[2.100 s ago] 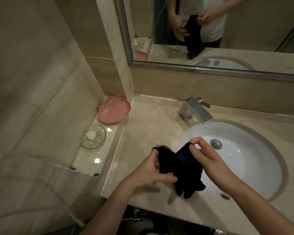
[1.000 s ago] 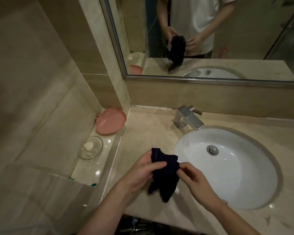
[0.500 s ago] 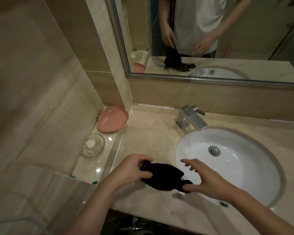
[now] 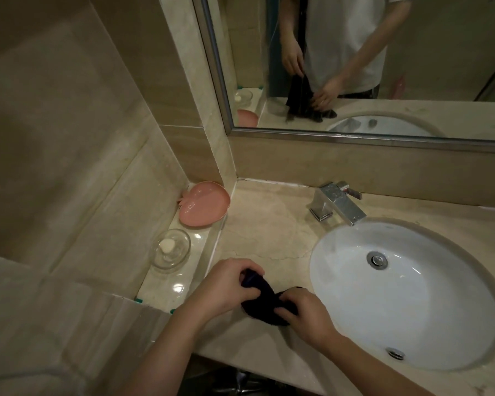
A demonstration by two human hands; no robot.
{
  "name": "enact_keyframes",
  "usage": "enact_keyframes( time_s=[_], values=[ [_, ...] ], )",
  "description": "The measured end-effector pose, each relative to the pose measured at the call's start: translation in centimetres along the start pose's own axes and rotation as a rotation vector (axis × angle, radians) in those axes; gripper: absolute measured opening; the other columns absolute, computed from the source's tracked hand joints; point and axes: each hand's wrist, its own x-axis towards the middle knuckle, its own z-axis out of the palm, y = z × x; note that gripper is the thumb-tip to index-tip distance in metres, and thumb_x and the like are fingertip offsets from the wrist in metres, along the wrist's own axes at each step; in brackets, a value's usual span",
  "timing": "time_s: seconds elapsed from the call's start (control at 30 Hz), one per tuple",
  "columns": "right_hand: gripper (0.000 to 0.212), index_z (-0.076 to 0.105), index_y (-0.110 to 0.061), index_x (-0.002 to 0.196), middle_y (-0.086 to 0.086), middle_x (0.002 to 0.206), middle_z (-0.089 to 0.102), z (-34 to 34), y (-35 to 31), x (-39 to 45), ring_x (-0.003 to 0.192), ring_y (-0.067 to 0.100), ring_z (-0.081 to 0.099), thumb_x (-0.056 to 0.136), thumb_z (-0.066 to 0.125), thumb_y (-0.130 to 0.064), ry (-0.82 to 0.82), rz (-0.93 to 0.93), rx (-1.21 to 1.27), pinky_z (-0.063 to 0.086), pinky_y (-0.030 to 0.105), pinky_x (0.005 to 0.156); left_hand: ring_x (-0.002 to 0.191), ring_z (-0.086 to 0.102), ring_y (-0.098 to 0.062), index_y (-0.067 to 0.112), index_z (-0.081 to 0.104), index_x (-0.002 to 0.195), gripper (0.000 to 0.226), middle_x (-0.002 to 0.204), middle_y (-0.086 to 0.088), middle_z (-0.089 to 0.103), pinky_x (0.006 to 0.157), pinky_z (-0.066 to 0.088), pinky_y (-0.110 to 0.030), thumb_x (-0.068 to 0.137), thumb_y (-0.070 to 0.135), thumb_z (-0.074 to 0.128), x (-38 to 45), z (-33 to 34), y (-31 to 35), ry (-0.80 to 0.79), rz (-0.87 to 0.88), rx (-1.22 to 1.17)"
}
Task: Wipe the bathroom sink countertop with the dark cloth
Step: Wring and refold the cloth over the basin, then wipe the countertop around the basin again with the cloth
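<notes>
The dark cloth (image 4: 265,305) lies bunched on the beige stone countertop (image 4: 265,224), left of the white oval sink (image 4: 406,292) and near the front edge. My left hand (image 4: 226,287) grips the cloth's left end with closed fingers. My right hand (image 4: 306,312) is closed on its right part, pressing it onto the counter. Much of the cloth is hidden under both hands.
A chrome faucet (image 4: 337,205) stands behind the sink. On a lower glossy ledge to the left sit a pink dish (image 4: 203,207) and a glass bowl (image 4: 170,248) holding a small soap. A mirror (image 4: 355,61) covers the back wall.
The cloth came down from mid-air onto the counter. My right hand, open above it half a second ago, has closed on it; my left hand kept its grip.
</notes>
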Motion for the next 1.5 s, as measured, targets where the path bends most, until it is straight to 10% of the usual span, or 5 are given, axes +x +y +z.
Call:
enact_keyframes(
  time_s=[0.23,0.47,0.63,0.83,1.5],
  values=[
    [0.013,0.063,-0.041,0.105,-0.027,0.090,0.067,-7.3,-0.1,-3.4,0.082,-0.002,0.062,0.103,0.052,-0.033,-0.009,-0.143,-0.028,0.044,0.012,0.073,0.092,0.057,-0.005,0.033,0.072,0.091,0.012,0.097,0.017,0.053,0.079,0.049,-0.026,0.082,0.041,0.076,-1.2,-2.9,-1.6,0.094,-0.005,0.326],
    [0.017,0.063,-0.023,0.101,-0.002,0.084,0.065,-12.1,-1.4,0.0,0.075,0.007,0.059,0.107,0.046,-0.021,-0.247,-0.023,0.284,0.046,0.024,0.071,0.066,0.058,-0.008,0.024,0.057,0.070,0.031,0.067,0.007,0.060,0.065,0.041,-0.030,0.092,0.043,0.065,1.6,-0.9,-3.4,-0.015,-0.085,-0.241],
    [0.036,0.052,-0.027,0.139,-0.001,0.133,0.059,-8.9,3.2,5.5,0.116,0.017,0.058,0.103,0.052,-0.025,-0.060,0.047,-0.215,0.046,0.029,0.095,0.110,0.060,-0.010,0.030,0.051,0.130,0.042,0.116,0.007,0.062,0.090,0.046,-0.016,0.092,0.036,0.069,6.7,4.2,-6.3,0.299,-0.219,-0.391],
    [0.057,0.032,-0.033,0.156,-0.001,0.163,0.030,0.1,5.0,4.9,0.151,0.021,0.026,0.102,0.046,-0.049,-0.258,-0.566,-0.495,0.018,0.042,0.123,0.137,0.032,0.001,0.033,0.035,0.149,0.044,0.152,0.012,0.037,0.114,0.033,-0.029,0.106,0.041,0.029,6.5,11.7,-12.7,0.480,-0.201,-0.113],
    [0.069,0.020,-0.026,0.160,0.003,0.168,0.016,-3.5,9.2,27.3,0.154,0.022,0.009,0.100,0.019,-0.060,0.086,0.033,-0.551,-0.004,0.038,0.125,0.126,0.052,-0.037,0.002,0.062,0.130,0.046,0.139,-0.014,0.054,0.103,0.040,-0.047,0.094,0.017,0.037,8.7,14.4,-16.9,0.809,-0.054,0.085]
  ],
)
